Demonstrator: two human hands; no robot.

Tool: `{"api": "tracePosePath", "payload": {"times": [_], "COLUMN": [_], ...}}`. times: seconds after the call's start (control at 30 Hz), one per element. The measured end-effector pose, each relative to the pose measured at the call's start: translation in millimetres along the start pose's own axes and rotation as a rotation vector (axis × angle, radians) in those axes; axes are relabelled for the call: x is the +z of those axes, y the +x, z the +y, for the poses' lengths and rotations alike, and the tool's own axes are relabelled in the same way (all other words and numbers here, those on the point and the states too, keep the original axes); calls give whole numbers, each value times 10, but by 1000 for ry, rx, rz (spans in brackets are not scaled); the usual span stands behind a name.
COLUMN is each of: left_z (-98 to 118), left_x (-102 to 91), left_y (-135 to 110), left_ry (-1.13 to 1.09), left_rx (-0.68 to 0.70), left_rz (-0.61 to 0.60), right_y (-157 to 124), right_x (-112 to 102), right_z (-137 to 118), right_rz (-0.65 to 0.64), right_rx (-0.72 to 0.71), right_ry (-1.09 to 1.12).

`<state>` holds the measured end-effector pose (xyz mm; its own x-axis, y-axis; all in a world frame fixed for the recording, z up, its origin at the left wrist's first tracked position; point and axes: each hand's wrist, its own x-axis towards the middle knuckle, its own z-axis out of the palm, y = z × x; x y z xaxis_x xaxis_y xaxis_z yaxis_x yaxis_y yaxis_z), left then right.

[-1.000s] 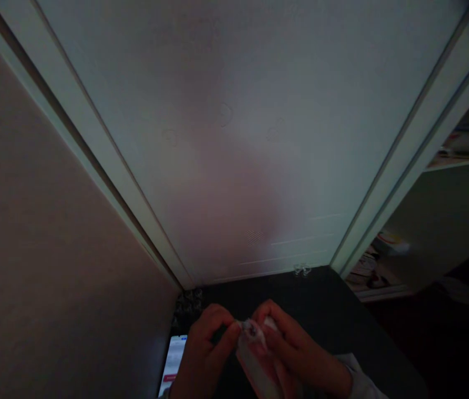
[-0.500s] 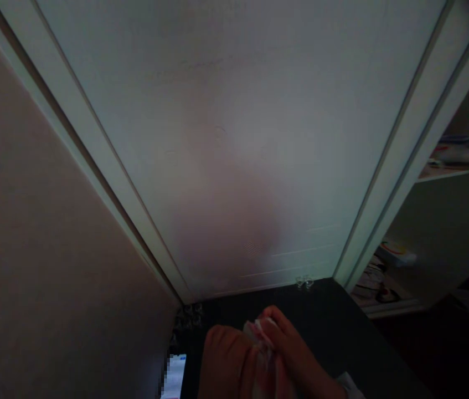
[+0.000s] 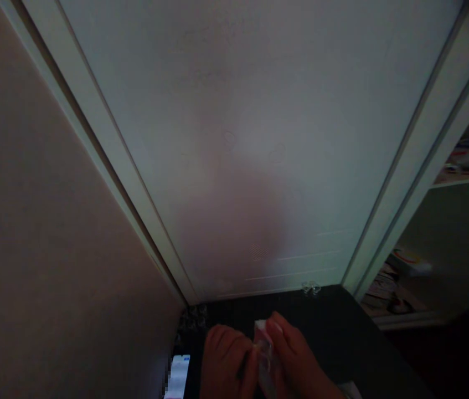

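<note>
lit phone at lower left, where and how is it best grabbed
Probably by the right long edge of the rectangular, pale-screened phone, near its far end, coming from above right: the grey-brown wall stands close on its left, and the picture cuts off its near end. The left hand is nearest but holds a pink-and-white packet.

A lit phone [image 3: 178, 374] lies on a dark tabletop [image 3: 342, 338]

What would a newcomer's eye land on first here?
The large pale framed panel fills the middle of the view. Next, the lit smartphone glows at lower left against the dark tabletop. At bottom centre, the left hand and right hand hold a pinkish packet.
</note>
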<state>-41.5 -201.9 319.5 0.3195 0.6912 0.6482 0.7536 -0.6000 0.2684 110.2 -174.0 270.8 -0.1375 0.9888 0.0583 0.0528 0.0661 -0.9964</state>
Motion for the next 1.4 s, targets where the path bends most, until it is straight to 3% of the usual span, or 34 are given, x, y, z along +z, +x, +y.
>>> {"api": "tracePosePath", "payload": {"times": [0.13, 0.27, 0.43, 0.57, 0.7, 0.83, 0.93, 1.1, 1.23, 1.4], "left_z": [-4, -7, -26, -97, -97, -71, -101, -153, -148, -162], "left_x": [-5, 105, 288, 295, 243, 290, 367, 406, 369, 383], "left_y": [-19, -28, -10, -21, -19, -6, -10, 43, 126, 122], "left_ry": [-220, -329, -326, -397, -632, -1012, -1182, -1218, -1149, -1031], "left_rx": [-67, -67, -100, -170, -494, -866, -1010, -1004, -924, -849], "left_rz": [-17, -6, -30, -5, 90, 138, 124, 54, -93, -222], "right_y": [7, 48, 55, 61, 121, 231, 332, 445, 459, 432], "right_x": [6, 9, 86, 116, 57, -24, -41, 55, 140, 153], "right_z": [9, -21, -72, -85, -33, 15, 36, -16, -127, -100], "right_rz": [69, 132, 21, -5, 152, 220, 279, 216, 105, 96], "right_rx": [85, 178, 222, 267, 258, 217, 255, 342, 325, 365], "right_ry": [141, 317, 537, 522, 424, 462, 582, 733, 874, 914]}}
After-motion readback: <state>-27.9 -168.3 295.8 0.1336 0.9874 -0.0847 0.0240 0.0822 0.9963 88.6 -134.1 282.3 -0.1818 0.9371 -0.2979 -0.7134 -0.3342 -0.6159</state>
